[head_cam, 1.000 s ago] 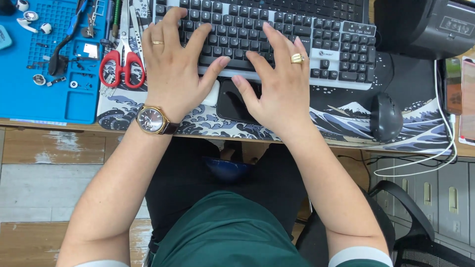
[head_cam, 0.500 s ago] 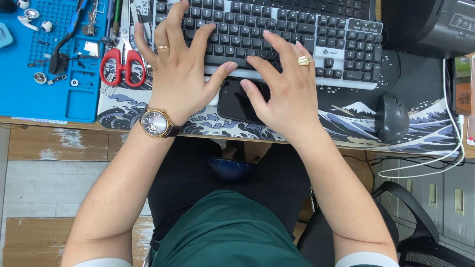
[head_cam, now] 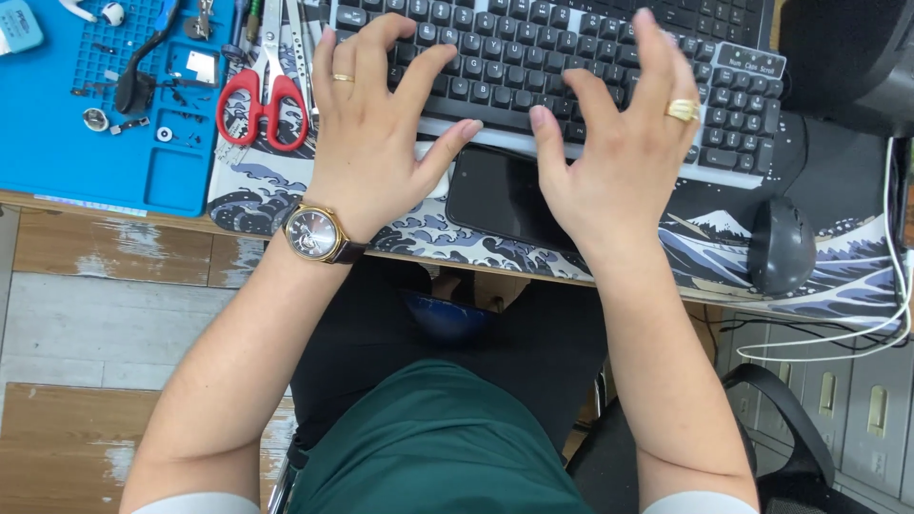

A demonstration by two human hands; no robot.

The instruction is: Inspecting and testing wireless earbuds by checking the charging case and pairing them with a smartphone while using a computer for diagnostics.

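A black keyboard (head_cam: 533, 57) lies on a wave-pattern desk mat (head_cam: 705, 238). My left hand (head_cam: 371, 143), with a ring and a wristwatch (head_cam: 312, 231), rests its fingertips on the keyboard's left keys, fingers spread. My right hand (head_cam: 619, 152), also ringed, hovers with its fingers spread over the right half of the keys. A black phone (head_cam: 500, 200) lies flat on the mat between my two palms, just below the keyboard. Neither hand holds anything.
Red-handled scissors (head_cam: 252, 95) lie left of my left hand. A blue work mat (head_cam: 95, 162) with small parts and tools sits at far left. A black mouse (head_cam: 781, 247) and white cables (head_cam: 885, 314) are at right. A dark device (head_cam: 847, 57) stands at top right.
Both hands have spread wider and moved a little further up the keyboard; the right hand has lifted off the phone area, showing more of the phone.
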